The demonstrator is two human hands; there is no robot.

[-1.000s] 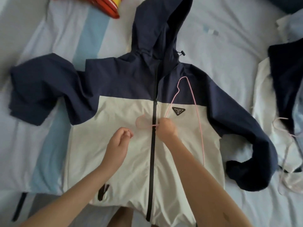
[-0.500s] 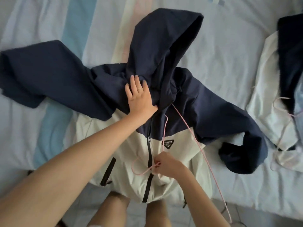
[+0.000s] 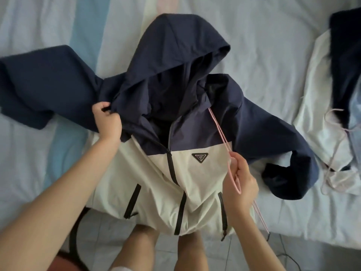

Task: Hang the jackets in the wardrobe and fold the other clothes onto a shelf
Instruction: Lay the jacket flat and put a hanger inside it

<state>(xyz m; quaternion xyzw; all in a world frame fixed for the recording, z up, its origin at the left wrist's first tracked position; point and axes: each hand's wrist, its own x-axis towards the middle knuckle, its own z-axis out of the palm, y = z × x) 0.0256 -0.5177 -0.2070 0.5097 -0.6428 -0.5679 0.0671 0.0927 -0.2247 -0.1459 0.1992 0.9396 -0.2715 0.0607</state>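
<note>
Hooded jacket (image 3: 160, 173) collar up-left of right hand (image 3: 241, 179) gripping pink hanger (image 3: 219, 132); left hand (image 3: 106, 122) pinches shoulder fabric.

left hand (image 3: 106, 122), right hand (image 3: 242, 182), forearms (image 3: 64, 188), legs (image 3: 136, 249): bare | white hem (image 3: 122, 268) at thigh

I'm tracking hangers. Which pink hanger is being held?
The pink hanger pinched by the right hand, running into the jacket; the other hanger lies loose on the clothes far right.
</note>
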